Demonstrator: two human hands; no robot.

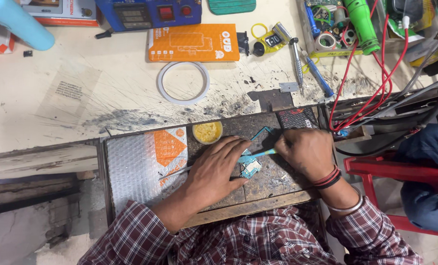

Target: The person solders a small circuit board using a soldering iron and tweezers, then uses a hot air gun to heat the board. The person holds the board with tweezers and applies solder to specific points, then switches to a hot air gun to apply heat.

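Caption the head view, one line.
Left hand steadies a small circuit board while right hand works it with a tool.

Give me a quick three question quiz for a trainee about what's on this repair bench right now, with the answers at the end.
1. True or false: the left hand presses down on the small blue circuit board.
2. What sits nearest behind the left hand? A) round yellow tin of paste B) white tape ring C) green bottle
3. Fill in: the right hand holds a thin light-blue ____ to the board.

Key: 1 true; 2 A; 3 tool
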